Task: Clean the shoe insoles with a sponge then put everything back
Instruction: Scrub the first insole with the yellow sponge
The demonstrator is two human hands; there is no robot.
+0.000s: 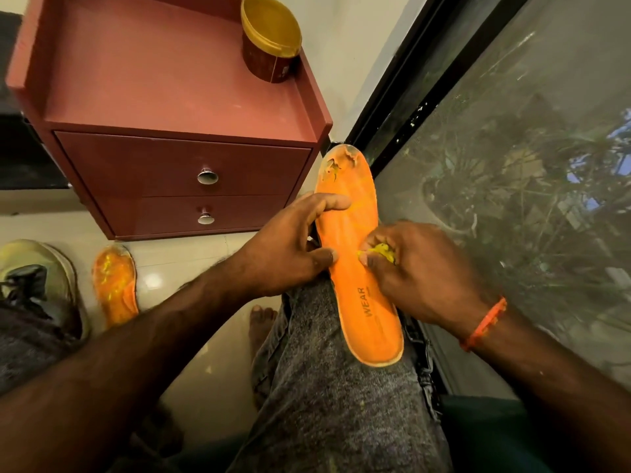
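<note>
An orange insole with a worn, torn toe lies lengthwise on my right knee, printed "WEAR" near the heel. My left hand grips its left edge, with thumb and forefinger on top of it. My right hand pinches a small yellow sponge and presses it against the insole's middle. Most of the sponge is hidden inside my fingers. A second orange insole lies on the floor at the left, beside a pale green shoe.
A dark red two-drawer cabinet stands ahead on the floor, with a gold-lidded jar on its top at the back right. A glass window with a black frame runs along my right side. My bare foot rests on the tiled floor.
</note>
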